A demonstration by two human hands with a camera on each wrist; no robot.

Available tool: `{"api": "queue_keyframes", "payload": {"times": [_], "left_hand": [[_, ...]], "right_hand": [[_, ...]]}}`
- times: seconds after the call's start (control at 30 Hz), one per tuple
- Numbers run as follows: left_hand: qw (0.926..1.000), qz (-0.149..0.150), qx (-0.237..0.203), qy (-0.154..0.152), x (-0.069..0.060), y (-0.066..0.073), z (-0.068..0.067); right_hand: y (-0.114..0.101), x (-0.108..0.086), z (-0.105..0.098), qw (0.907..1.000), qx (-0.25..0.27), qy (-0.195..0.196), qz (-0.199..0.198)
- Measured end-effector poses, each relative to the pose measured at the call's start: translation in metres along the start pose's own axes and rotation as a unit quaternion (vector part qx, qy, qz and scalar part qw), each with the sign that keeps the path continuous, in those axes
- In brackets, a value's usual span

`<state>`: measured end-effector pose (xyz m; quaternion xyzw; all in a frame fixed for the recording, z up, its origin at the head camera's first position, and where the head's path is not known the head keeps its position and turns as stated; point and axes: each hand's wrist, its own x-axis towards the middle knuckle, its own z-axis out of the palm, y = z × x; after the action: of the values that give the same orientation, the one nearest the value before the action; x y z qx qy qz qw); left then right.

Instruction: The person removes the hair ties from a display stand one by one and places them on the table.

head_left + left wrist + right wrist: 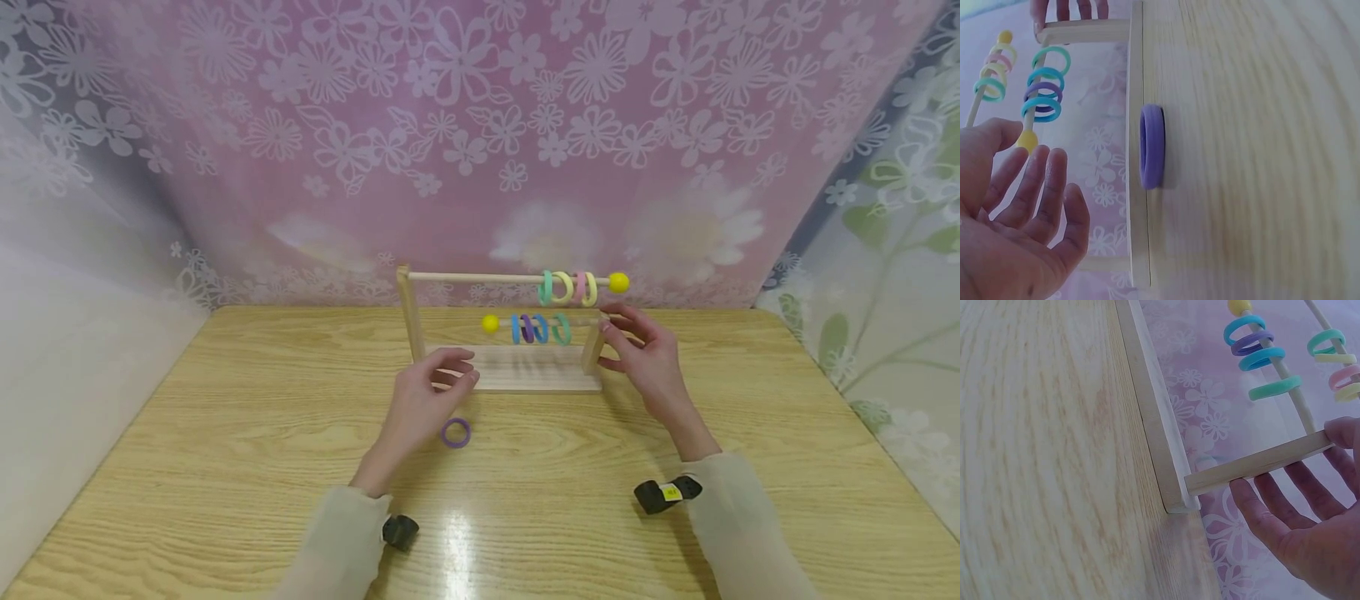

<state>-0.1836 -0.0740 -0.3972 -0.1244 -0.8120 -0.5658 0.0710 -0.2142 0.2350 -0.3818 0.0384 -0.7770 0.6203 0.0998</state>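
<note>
A wooden rack (517, 380) with two rods stands on the table. Several pastel rings (562, 287) hang on its upper rod (480, 277); blue, purple and green rings (540, 328) hang on the lower one. Each rod ends in a yellow ball (490, 323). My right hand (651, 363) holds the short right post (1260, 464), thumb at its top end and fingers along its outer side. My left hand (429, 398), fingers loosely bent and holding nothing, hovers before the rack's left side, near the lower rod's ball. A loose purple ring (455, 433) lies on the table beside it.
The wood-grain table (555, 500) reaches back to a pink flowered curtain (480, 167). Pale cloth hangs at both sides. Black wrist cameras (660, 496) are strapped below both hands. The rack's tall left post (411, 317) rises behind the left hand.
</note>
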Motion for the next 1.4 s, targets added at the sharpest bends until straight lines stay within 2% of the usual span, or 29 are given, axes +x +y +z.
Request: {"api": "queue_keyframes", "payload": {"times": [0.2,0.47,0.63,0.83,1.4], "left_hand": [[0.9998,0.004,-0.012,0.013,0.004,0.001,0.008],[0.9991,0.004,-0.041,0.000,0.009,0.004,0.021],[0.9991,-0.001,-0.041,0.006,0.011,0.006,0.028],[0.9993,-0.003,-0.027,0.027,0.015,0.008,0.034],[0.9940,0.000,-0.052,0.096,0.024,0.017,0.058]], "right_hand": [[0.000,0.000,0.000,1.0000,0.008,-0.001,0.001],[0.001,-0.001,0.000,0.9998,0.017,0.000,0.004],[0.002,0.000,0.000,0.9999,0.014,0.000,0.002],[0.002,0.000,0.000,1.0000,0.003,0.000,-0.003],[0.000,0.001,-0.001,0.9999,0.009,-0.002,-0.005]]}}
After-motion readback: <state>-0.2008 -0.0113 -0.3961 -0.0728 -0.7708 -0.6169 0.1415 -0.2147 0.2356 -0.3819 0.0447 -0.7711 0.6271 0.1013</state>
